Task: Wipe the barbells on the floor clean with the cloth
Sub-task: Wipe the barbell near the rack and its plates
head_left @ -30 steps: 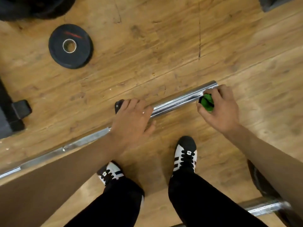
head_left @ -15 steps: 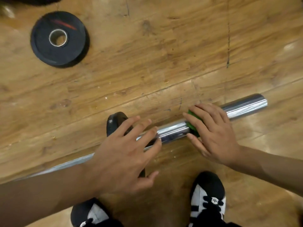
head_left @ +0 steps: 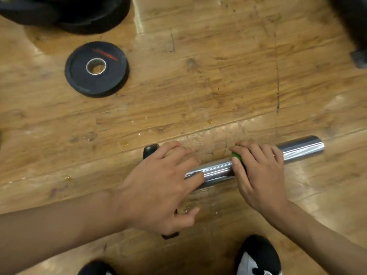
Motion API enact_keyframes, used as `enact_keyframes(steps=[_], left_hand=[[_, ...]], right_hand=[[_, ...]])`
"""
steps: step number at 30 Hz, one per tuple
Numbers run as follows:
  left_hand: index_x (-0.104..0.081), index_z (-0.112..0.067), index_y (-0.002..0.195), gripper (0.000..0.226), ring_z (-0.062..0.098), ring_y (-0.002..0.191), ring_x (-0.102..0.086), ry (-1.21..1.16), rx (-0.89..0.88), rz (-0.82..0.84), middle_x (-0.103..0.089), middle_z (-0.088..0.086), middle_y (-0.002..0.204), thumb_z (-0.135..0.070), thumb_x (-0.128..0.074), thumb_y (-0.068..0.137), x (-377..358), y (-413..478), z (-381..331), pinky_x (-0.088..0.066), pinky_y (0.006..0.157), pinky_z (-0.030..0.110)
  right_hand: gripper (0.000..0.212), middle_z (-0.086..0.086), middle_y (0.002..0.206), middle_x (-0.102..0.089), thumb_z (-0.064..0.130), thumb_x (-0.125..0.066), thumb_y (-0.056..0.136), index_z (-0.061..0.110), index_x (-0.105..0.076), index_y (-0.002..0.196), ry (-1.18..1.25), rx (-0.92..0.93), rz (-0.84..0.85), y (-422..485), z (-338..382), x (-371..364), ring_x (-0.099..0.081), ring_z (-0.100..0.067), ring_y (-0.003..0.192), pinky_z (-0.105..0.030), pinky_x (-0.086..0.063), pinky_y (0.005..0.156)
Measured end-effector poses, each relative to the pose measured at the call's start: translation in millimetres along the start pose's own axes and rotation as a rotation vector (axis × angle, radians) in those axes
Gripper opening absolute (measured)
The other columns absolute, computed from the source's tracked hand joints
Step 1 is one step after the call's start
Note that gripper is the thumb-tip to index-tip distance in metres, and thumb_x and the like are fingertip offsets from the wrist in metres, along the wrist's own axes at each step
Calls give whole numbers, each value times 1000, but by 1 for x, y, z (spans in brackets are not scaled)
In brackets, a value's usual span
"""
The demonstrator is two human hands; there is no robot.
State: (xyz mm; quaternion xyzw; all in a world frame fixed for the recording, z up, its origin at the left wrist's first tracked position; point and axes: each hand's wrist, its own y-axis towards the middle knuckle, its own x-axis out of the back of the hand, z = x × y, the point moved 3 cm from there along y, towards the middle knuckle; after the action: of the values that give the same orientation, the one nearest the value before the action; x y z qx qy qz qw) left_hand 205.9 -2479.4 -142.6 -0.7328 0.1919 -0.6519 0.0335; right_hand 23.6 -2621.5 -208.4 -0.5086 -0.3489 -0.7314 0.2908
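- down on the wooden floor, a chrome barbell sleeve lies slantwise across the lower middle of the view, its free end toward the right.
- the right hand sits over the sleeve, fingers curled across the top and thumb on the left side, holding a green cloth against the metal; only a small bit of the cloth shows between thumb and forefinger.
- the left hand lies flat, fingers straight and spread wide, with fingertips resting on the sleeve's inner end.
- under the left hand a black disc stands on edge, its ends showing past the hand.
- a bare stretch of chrome lies between the two hands.
- a small black weight plate with a metal-lined hole lies flat on the floor, well apart from the bar, up to the left.
- larger black plates sit at the top left edge.
- black-and-white shoes show at the bottom edge.
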Motion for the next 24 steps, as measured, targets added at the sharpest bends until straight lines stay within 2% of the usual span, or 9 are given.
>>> enact_keyframes(steps=[4, 7, 9, 11, 14, 17, 20, 24], left_hand=[[-69, -22, 123, 61, 31, 133, -52, -21, 12, -8, -65, 6, 132, -67, -49, 88, -2, 1, 7, -22, 123, 47], [-70, -22, 119, 59, 29, 133, -50, -41, 37, -8, -65, 4, 130, -68, -48, 88, -2, 2, 14, -24, 123, 46], [-70, -22, 118, 59, 29, 133, -50, -30, 44, -9, -64, 4, 130, -67, -47, 88, -1, 5, 21, -26, 121, 47], [-69, -20, 121, 60, 30, 133, -49, -27, 58, -14, -63, 6, 132, -65, -48, 89, 0, 7, 30, -28, 119, 47], [-67, -19, 124, 58, 33, 135, -48, -13, 95, 14, -60, 10, 137, -62, -48, 91, 5, 9, 41, -31, 116, 46], [-66, -16, 127, 59, 36, 132, -49, 49, 159, 58, -60, 13, 137, -59, -47, 92, 13, 8, 43, -33, 110, 47], [-64, -14, 133, 61, 39, 127, -53, 126, 237, 66, -62, 16, 134, -56, -44, 93, 16, 7, 35, -35, 108, 51], [-63, -13, 135, 63, 44, 131, -52, 223, 267, 95, -59, 22, 138, -57, -42, 94, 25, 5, 24, -34, 111, 55]], right_hand=[[42, -6, 127, -68, 34, -41, 106, 11, -70, 126, 32, -94, -18, 3, 14, -2, -59, -29, 119, -45, -36, 107], [49, -8, 138, -65, 36, -36, 108, 11, -59, 145, 22, -34, 31, 8, 27, -8, -54, -30, 133, -48, -31, 120], [50, -9, 139, -64, 35, -35, 109, 14, -53, 150, 9, 40, 46, 14, 30, -11, -54, -31, 134, -49, -29, 122], [44, -9, 133, -66, 34, -40, 109, 15, -60, 143, -10, 126, 28, 15, 24, -14, -57, -31, 128, -49, -28, 123], [30, -9, 124, -68, 31, -50, 107, 13, -71, 120, -27, 153, -85, 18, -6, -15, -61, -30, 124, -49, -24, 125], [26, -11, 126, -69, 26, -53, 104, 11, -73, 111, -18, -43, -228, 20, -47, -11, -58, -32, 132, -54, -20, 126], [24, -14, 131, -66, 22, -54, 102, 8, -72, 107, 47, -298, -336, 20, -63, -7, -52, -35, 137, -51, -14, 127], [20, -13, 125, -68, 18, -59, 93, 9, -72, 105, 120, -359, -373, 21, -35, -15, -53, -35, 134, -51, -18, 126]])
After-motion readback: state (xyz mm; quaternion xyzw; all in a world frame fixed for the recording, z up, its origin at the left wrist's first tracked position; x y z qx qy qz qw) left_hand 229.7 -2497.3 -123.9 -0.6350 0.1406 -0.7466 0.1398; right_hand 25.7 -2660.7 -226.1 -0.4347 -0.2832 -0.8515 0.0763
